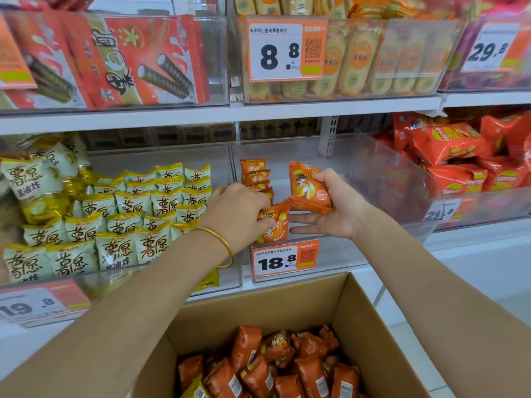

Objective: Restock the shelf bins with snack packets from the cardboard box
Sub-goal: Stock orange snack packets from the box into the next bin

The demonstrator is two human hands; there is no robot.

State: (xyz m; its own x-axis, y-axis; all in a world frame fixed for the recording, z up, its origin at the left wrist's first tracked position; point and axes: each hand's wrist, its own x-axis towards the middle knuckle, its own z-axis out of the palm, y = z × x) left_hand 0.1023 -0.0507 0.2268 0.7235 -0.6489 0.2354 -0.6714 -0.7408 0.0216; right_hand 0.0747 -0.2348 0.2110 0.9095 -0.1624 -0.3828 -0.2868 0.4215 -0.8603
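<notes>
Cardboard box [258, 307]: seen open at the bottom of the view, below the shelf front, with its flaps spread outward.
Boxed packets [275, 366]: a loose heap of orange snack packets is seen in the box bottom, with barcodes showing on several.
Left hand [238, 214]: reached into the front left of the middle bin. Its fingers are curled down over the top edge of one orange packet and clamped on it.
Gold bangle [221, 242]: worn on the left wrist.
Left-hand packet [273, 225]: held upright at the bin's front, just above the price tag, with its upper corner near the other held packet.
Right hand [333, 208]: held palm up inside the same bin. The thumb is pressed on the upper side of a second orange packet, and the fingers are extended beneath it.
Right-hand packet [309, 188]: gripped between thumb and fingers and raised clear of the bin floor, its printed face turned to the camera.
Middle bin [373, 173]: clear plastic. A short stack of orange packets [254, 173] is seen at its back left, and the rest of the floor is bare.
Price tag [284, 261]: fixed to the middle bin's front and marked 18.8.
Left bin [129, 222]: filled with rows of pale green and yellow packets.
Right bin [454, 156]: heaped with red packets.
Upper shelf [201, 114]: red wafer-roll packs [149, 61] are held in one clear bin and yellow rice crackers [359, 61] in another.
</notes>
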